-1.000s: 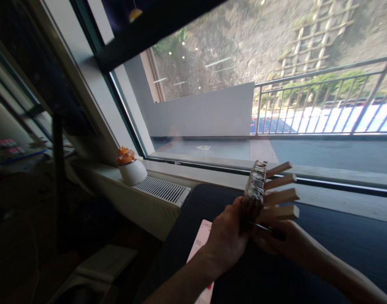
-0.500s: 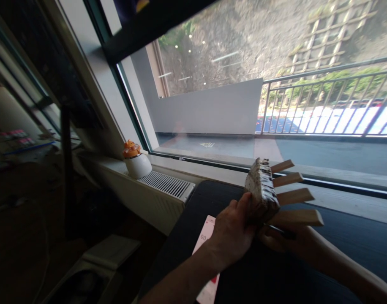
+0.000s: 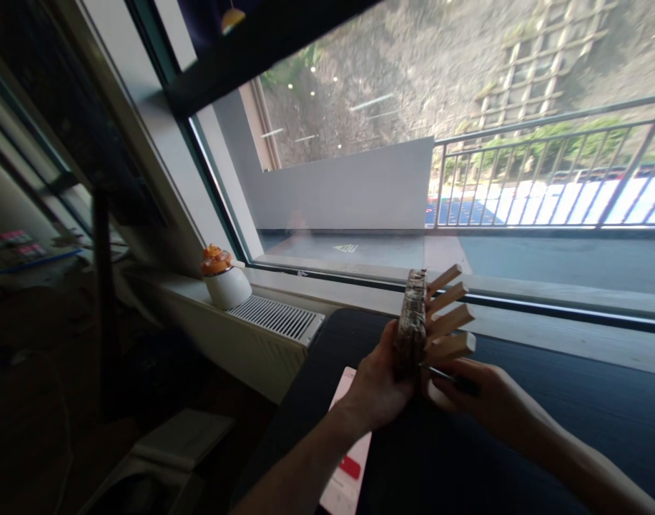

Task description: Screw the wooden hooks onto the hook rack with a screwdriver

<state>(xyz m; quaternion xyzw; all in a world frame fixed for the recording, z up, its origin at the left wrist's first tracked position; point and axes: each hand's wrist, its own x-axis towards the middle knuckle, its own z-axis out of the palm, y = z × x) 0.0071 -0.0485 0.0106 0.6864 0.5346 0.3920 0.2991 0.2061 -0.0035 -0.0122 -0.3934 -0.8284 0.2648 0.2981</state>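
Observation:
My left hand [image 3: 380,379] is closed round the lower end of a brown and white slab with a rough, bark-like edge [image 3: 412,315], held up on its side over the table. Several pale wooden pegs [image 3: 450,317] jut from its right face. My right hand [image 3: 475,383] is closed on a thin metal-tipped tool with a dark handle [image 3: 439,373]. The tool's tip is at the slab's lower right edge, beside the lowest peg; whether it touches the slab I cannot tell. Some fingers of my right hand are in shadow.
Beneath my hands is a dark table [image 3: 520,458], with a lit phone [image 3: 341,490] lying partly under my left forearm. A white pot with an orange top [image 3: 227,285] stands on a vented radiator cover [image 3: 277,317]. A large window [image 3: 327,193] rises behind the table.
The slab has shifted left and turned, so its bark edge now faces me more directly. Both hands moved left with it, and the tool's metal shaft shows more clearly.

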